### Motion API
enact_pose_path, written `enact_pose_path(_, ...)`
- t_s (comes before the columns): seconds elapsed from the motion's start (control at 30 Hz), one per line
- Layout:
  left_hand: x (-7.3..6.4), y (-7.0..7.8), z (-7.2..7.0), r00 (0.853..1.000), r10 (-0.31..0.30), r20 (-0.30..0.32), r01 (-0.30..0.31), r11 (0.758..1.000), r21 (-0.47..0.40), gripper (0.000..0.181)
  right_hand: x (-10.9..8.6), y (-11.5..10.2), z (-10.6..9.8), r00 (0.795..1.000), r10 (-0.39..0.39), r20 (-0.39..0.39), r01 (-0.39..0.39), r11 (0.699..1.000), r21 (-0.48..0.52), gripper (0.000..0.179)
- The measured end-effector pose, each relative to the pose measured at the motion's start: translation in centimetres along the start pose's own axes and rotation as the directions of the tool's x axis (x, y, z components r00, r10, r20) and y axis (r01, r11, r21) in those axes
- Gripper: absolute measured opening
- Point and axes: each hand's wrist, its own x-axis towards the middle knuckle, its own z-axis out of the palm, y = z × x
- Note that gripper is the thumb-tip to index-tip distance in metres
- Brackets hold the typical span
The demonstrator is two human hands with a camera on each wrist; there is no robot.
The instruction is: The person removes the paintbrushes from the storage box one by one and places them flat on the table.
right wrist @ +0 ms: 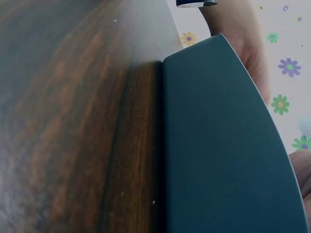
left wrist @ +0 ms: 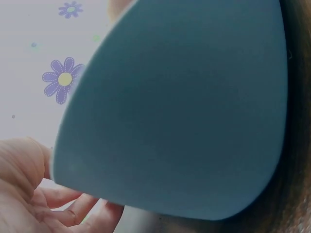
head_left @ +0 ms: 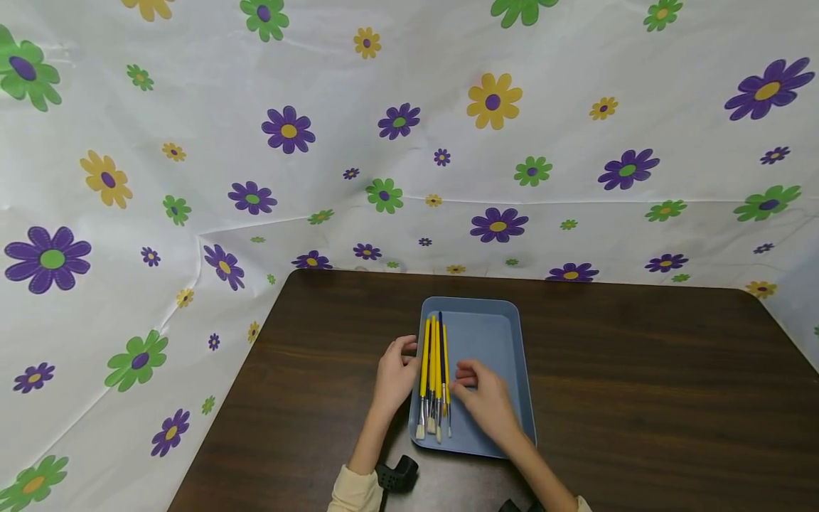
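Observation:
Several paintbrushes [head_left: 438,363] with yellow and dark blue handles lie side by side along the left of a blue-grey tray [head_left: 489,334], bristles toward me. Over the tray's left rim, right beside the outermost yellow handle, is my left hand [head_left: 395,373], its fingers loosely bent. My right hand [head_left: 488,398] hovers above the tray floor just right of the bundle, thumb and fingers apart and nothing between them. In the left wrist view the tray's outer wall [left wrist: 180,111] hides most of that hand; fingers [left wrist: 73,208] show below its rim. The tray's side [right wrist: 223,136] fills much of the right wrist view.
The tray stands on a dark brown wooden table [head_left: 640,384]. Behind and to the left hangs a white sheet [head_left: 441,71] printed with purple, green and yellow flowers. A black wrist camera [head_left: 398,475] sits at the left wrist, close to the tray's near edge.

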Motion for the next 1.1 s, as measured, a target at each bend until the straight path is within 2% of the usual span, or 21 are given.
enact_pose_path(0.2,0.1,0.0,0.1,1.000,-0.021,0.021,0.022,0.999,-0.040,0.040,-0.1,0.0,0.1,1.000,0.012,0.015,-0.012,1.000,-0.010,0.033)
enact_pose_path(0.63,0.2,0.0,0.2,1.000,-0.012,0.005,0.012,0.999,-0.030,0.037,0.0,-0.1,0.4,0.998,0.017,0.061,-0.017,1.000,0.002,0.036)
enact_pose_path(1.1,0.1,-0.1,0.0,1.000,-0.010,0.028,0.011,0.999,-0.047,0.038,-0.2,-0.2,1.4,0.996,-0.020,0.081,0.019,1.000,0.022,0.037)
